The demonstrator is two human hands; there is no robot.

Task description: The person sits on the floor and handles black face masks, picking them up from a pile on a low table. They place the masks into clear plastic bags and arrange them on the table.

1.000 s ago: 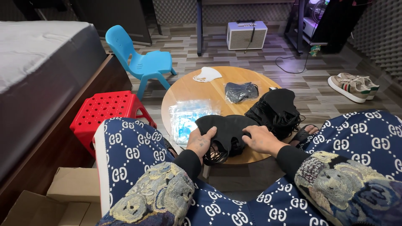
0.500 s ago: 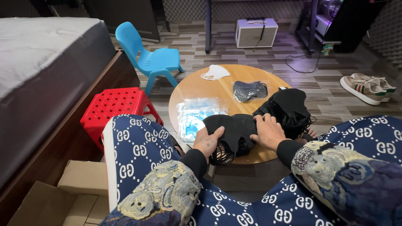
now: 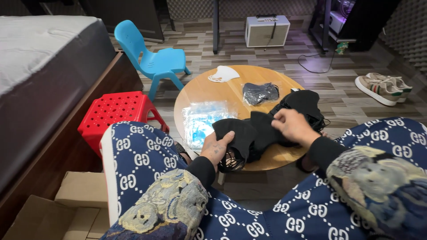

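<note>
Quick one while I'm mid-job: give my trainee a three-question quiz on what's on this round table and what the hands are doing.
1. True or false: the left hand grips the near edge of the black fabric piece on the round wooden table.
2. Which item lies farthest from the person on the table? A) the clear plastic bag with blue contents B) the white mask C) the dark packet
3. Fill in: the right hand rests on black fabric next to a second ____ pile.

Key:
1. True
2. B
3. black
</note>
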